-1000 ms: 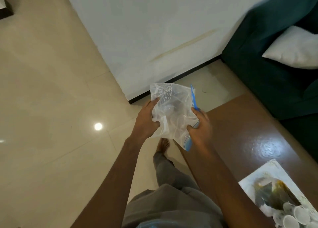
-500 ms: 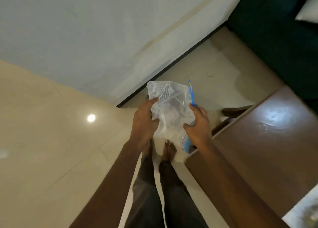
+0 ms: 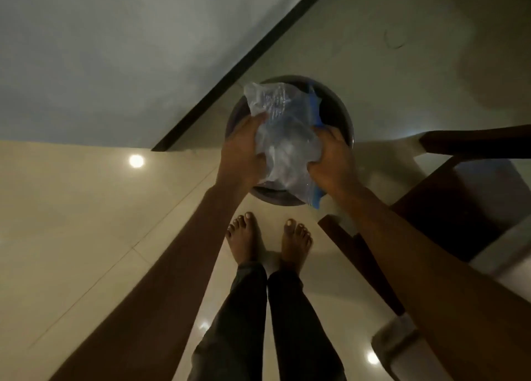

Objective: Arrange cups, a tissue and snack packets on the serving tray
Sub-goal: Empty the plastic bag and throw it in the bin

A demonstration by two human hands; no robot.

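Moved: view now tips straight down, round bin newly seen | bare feet (image 3: 268, 241) on floor | left hand (image 3: 244, 150), right hand (image 3: 333, 156) fingers clenched on clear plastic bag (image 3: 284, 139) | above dark bin (image 3: 336, 113).

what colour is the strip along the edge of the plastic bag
Blue, along the clear plastic bag's right edge; the head view shows it, held by both hands.
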